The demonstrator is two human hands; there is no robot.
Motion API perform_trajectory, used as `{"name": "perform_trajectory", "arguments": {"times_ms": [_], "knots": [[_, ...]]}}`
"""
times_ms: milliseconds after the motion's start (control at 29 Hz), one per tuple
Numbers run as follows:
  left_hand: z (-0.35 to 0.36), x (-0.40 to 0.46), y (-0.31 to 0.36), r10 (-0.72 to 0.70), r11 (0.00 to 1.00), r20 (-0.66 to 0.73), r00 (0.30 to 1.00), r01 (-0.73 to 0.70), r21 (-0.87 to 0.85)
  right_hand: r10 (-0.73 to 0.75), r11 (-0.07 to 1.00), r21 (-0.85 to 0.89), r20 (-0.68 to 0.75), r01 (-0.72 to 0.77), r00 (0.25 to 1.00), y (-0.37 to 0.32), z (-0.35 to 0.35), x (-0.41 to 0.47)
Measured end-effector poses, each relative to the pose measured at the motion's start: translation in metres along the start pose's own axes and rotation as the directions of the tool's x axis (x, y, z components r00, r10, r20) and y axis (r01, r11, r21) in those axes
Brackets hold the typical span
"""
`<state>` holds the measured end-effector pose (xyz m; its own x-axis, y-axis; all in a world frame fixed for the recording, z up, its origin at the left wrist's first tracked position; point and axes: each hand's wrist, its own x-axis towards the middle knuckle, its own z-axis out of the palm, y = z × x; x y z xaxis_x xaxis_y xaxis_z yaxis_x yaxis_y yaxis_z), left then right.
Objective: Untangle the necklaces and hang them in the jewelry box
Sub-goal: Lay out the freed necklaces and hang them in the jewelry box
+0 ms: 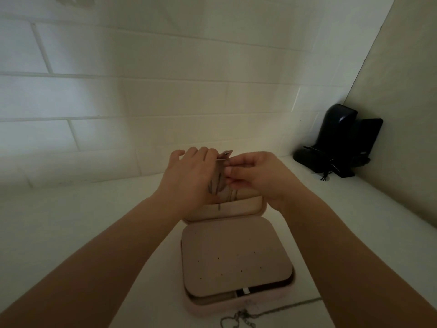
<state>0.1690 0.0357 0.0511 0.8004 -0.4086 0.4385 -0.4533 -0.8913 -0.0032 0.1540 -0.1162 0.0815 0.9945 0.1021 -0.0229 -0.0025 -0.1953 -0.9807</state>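
A pink jewelry box (236,301) lies open on the white counter, its perforated insert panel (236,256) facing up. The lid (236,209) stands upright at the back. Both hands meet at the lid's top edge. My left hand (189,171) curls around a small hook flap (224,154) there. My right hand (256,176) pinches at the flap's edge, where thin necklace chains (218,185) hang down into the lid's pocket. Exactly what the right fingertips grip is hard to see. Another silver necklace (238,321) lies tangled on the counter in front of the box.
A white tiled wall (165,102) rises right behind the box. A black device with a cord (340,143) sits in the back right corner against a beige side wall (406,114). The light is dim.
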Motion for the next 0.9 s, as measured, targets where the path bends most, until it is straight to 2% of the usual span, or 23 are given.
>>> {"name": "perform_trajectory", "arguments": {"times_ms": [138,276,517,690,896], "knots": [[-0.002,0.0,-0.002,0.006,1.0,0.007,1.0,-0.006,-0.01,0.04,0.999,0.037,0.008,-0.04,0.999,0.007,0.008,-0.001],[-0.003,-0.002,-0.003,0.008,0.999,-0.009,1.0,-0.008,-0.031,0.058,0.992,-0.114,-0.011,-0.059,0.998,0.009,0.007,-0.007],[0.0,-0.001,-0.005,-0.017,0.991,0.051,0.999,0.024,-0.13,-0.027,0.947,-0.32,-0.042,0.012,0.999,0.012,0.001,-0.006],[0.011,-0.002,-0.01,-0.116,0.953,0.063,0.991,0.129,-0.275,-0.046,0.959,-0.282,-0.038,0.033,0.998,0.02,-0.006,-0.012],[0.026,-0.013,-0.012,-0.121,0.928,0.196,0.973,0.181,-0.326,-0.059,0.983,-0.181,-0.125,0.036,0.99,0.031,-0.033,-0.03]]}}
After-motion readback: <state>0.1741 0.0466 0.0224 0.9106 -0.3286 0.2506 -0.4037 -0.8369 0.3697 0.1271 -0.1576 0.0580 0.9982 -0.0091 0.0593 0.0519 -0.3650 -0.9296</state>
